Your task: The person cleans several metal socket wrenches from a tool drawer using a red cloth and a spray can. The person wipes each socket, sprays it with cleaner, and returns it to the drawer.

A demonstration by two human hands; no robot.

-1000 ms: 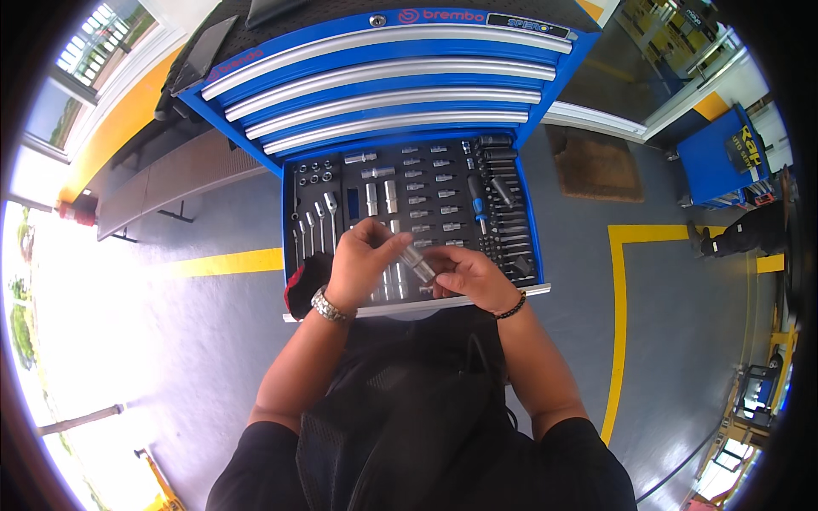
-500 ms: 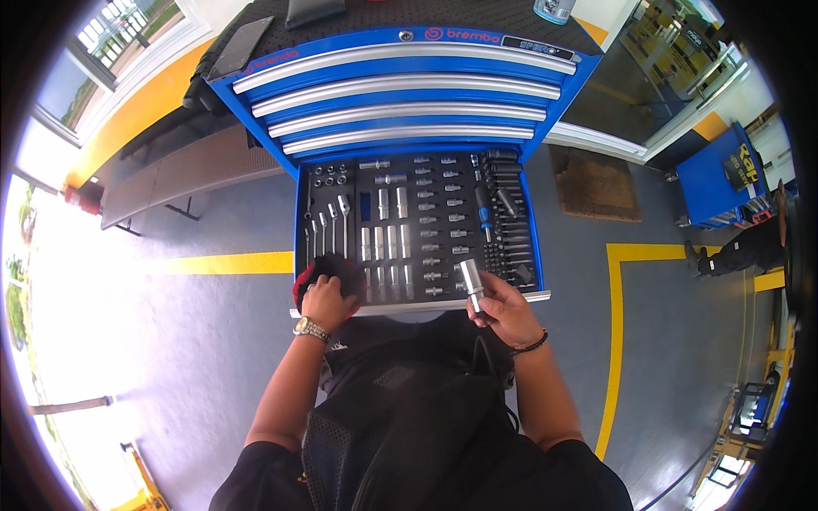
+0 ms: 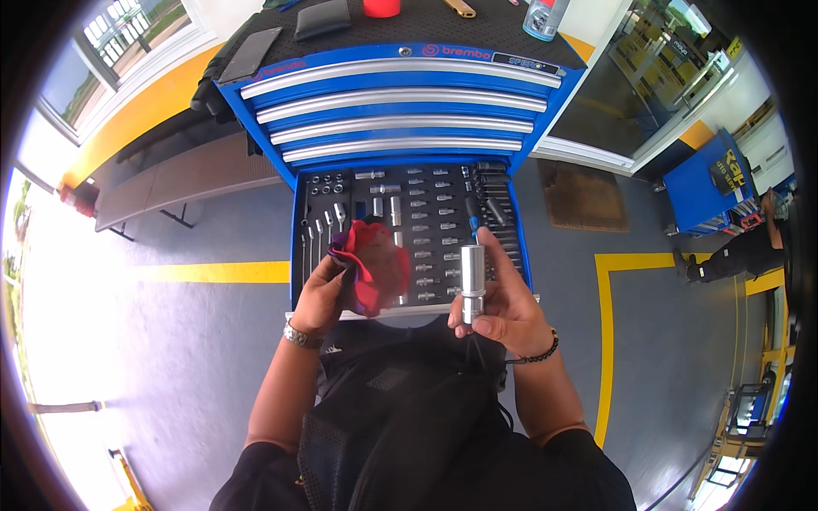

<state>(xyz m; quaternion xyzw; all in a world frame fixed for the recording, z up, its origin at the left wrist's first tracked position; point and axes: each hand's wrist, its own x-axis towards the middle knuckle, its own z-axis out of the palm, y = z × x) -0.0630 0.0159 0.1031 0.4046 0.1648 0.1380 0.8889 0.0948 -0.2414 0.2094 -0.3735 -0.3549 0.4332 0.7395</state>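
Observation:
My right hand [image 3: 513, 313] grips a shiny deep socket [image 3: 473, 277], held upright above the front right of the open drawer. A crumpled red and dark cloth [image 3: 375, 264] is bunched in my left hand [image 3: 322, 294], to the left of the socket and apart from it. Beneath both hands, the drawer's black foam tray [image 3: 349, 189] carries rows of sockets, several combination wrenches [image 3: 320, 234] at the left, and a blue-and-black screwdriver [image 3: 474, 217] at the right. The cloth hides part of the middle sockets.
The blue tool chest [image 3: 400, 126] rises ahead with its upper drawers closed. On its top lie a black wallet [image 3: 323, 19], a phone [image 3: 254, 53] and a spray can [image 3: 544, 19]. A bench [image 3: 187, 183] stands left. Someone [image 3: 741, 254] is beside a blue cart [image 3: 703, 183] at right.
My left hand has lifted the cloth off the drawer's front left and brought it rightward, its red side now showing. My right hand has turned the socket more upright, nearer to me.

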